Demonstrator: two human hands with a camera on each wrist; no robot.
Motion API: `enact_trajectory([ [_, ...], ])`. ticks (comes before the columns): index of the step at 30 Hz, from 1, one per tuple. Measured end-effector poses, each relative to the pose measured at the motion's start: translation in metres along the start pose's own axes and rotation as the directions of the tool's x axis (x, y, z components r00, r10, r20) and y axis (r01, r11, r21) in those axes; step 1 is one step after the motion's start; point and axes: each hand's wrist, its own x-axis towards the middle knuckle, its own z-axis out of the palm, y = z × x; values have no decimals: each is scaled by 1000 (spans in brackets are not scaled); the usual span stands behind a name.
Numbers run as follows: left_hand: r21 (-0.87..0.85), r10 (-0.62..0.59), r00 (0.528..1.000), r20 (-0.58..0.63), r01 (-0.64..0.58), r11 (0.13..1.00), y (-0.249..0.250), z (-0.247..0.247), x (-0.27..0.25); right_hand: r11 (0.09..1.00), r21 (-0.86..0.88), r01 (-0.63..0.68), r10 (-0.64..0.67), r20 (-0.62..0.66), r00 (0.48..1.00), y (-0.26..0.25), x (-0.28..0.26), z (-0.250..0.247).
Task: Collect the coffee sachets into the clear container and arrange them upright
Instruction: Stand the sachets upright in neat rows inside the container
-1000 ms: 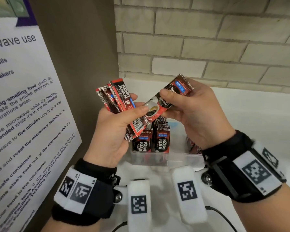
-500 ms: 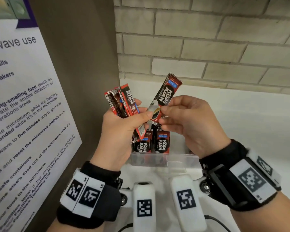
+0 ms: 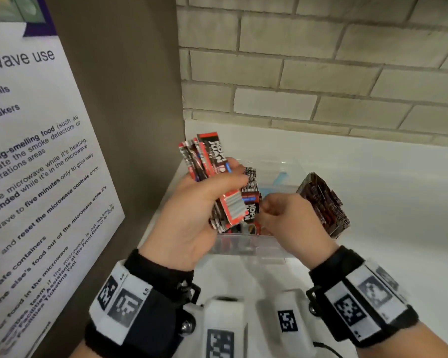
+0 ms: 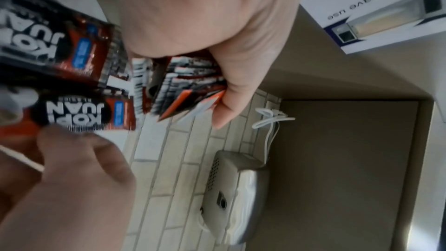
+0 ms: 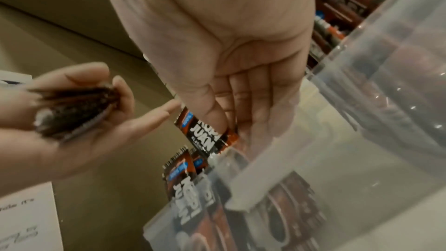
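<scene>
A white notice on the brown panel at far left reads "microwave use" in part, with lines on "strong-smelling food" and "five minutes". Right of it, the left hand is raised over the near left corner of the clear container, fingers and thumb curled round a fanned bundle of Kopi Juan sachets; the red-and-black packs stick up above the fist and out below it, one showing a barcode panel. Just right of that grip, the right hand is lowered into the container, thumb and fingertips pinching a single Kopi Juan sachet held upright with its blue tag uppermost. Directly under that pinch, more Kopi Juan sachets stand upright against the container's front wall. Further right, beyond the right hand, another stack of sachets leans at a tilt at the container's right side. Behind runs a pale brick wall above the white counter.
</scene>
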Motion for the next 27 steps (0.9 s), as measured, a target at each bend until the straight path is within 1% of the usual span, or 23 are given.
enact_trajectory([
  [4,111,-35,999,-20,37,993,-17,8,-11,988,-152,1,4,33,999,-1,2,4],
  [6,158,-48,998,-36,53,986,-23,8,-16,973,-231,-13,28,62,998,-3,4,3],
  [10,185,-81,996,-46,89,979,-29,2,-21,947,-316,-50,86,102,991,-6,6,0],
  [16,187,-132,991,-16,133,973,-27,-4,-21,937,-333,-104,146,105,984,-5,7,1],
  [20,192,-178,984,-29,181,965,-30,-5,-18,948,-295,-121,161,115,980,-6,9,-1],
  [24,211,-200,979,-39,203,956,-33,-6,-14,943,-317,-97,145,129,981,-7,11,-2],
  [27,194,-210,977,-37,213,958,-31,-6,-11,940,-330,-81,125,114,986,-5,13,0],
])
